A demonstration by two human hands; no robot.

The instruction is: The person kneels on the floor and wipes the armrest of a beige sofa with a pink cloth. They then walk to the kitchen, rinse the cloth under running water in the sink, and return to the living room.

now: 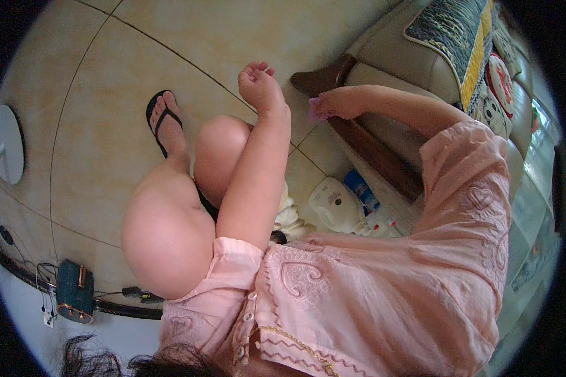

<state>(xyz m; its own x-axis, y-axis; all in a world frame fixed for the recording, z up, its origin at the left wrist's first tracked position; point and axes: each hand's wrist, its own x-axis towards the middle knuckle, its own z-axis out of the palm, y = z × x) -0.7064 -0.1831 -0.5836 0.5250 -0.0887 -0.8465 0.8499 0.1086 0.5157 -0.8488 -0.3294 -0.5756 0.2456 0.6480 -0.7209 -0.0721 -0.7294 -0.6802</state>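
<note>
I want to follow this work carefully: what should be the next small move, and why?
Probably slide the purple cloth along the brown wooden rail, since the right hand already holds it close to that wood.

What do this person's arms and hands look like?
The left hand and right hand are gloveless, with no watch showing. The forearms are bare below loose, pale pink sleeves; the right sleeve bears heart-shaped embroidery in deeper pink.

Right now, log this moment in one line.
right hand: holding purple cloth near wooden sofa base | left hand: loosely curled over tiled floor | white jug: near sofa base
</note>
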